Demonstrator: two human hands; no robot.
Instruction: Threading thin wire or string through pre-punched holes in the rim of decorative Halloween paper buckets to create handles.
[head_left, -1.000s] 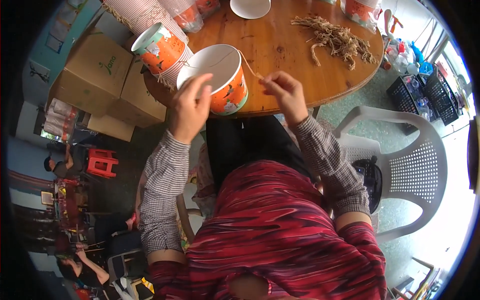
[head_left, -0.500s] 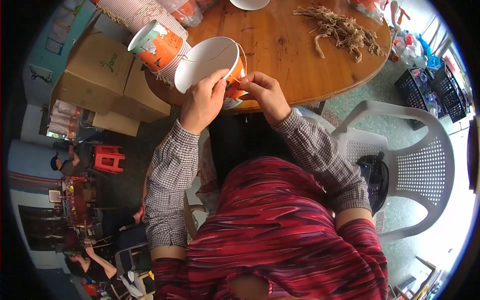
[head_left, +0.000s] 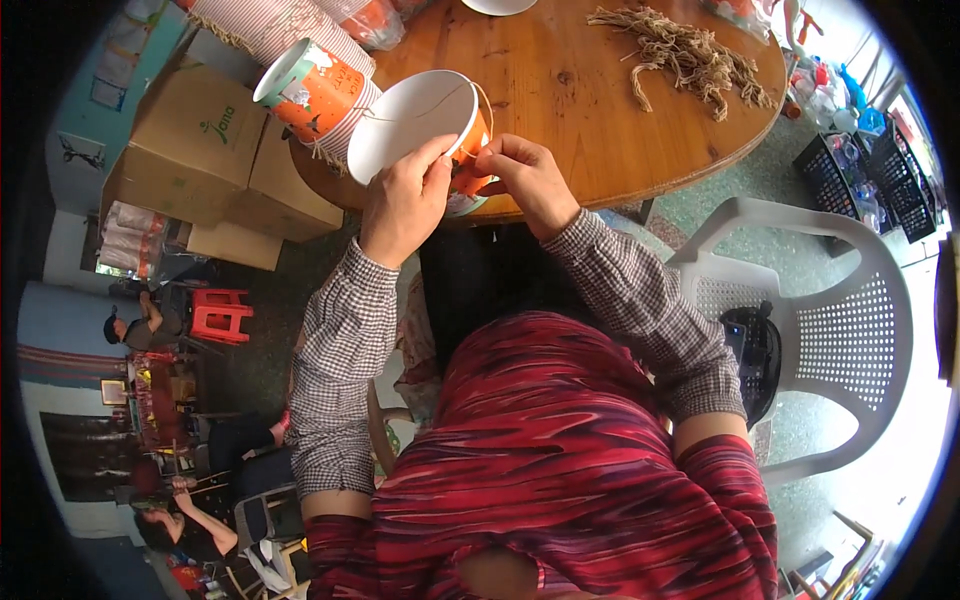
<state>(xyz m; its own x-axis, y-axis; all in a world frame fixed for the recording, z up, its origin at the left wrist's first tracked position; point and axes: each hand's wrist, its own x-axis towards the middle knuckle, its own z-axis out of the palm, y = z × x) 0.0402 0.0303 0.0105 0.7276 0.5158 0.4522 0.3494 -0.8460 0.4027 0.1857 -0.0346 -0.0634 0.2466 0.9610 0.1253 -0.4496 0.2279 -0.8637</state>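
A round paper bucket (head_left: 415,115), white inside with an orange printed outside, is tilted at the table's near edge, its mouth facing up and left. My left hand (head_left: 405,200) grips its near rim, thumb and fingers closed on the wall. A thin tan cord (head_left: 483,97) runs across the mouth and loops over the right side. My right hand (head_left: 525,180) pinches that cord close to the bucket's outer wall. The cord's end between my right fingertips is too small to make out.
Nested paper buckets (head_left: 325,95) lie left of mine, with more stacks behind. A pile of knotted cords (head_left: 690,60) rests at the wooden table's (head_left: 560,75) far right. Cardboard boxes (head_left: 195,140) stand left; a grey plastic chair (head_left: 850,330) is at my right. Two people sit at far left.
My right fingers have curled in slightly against the bucket's side, still pinching the cord. The left hand and the bucket have hardly moved.
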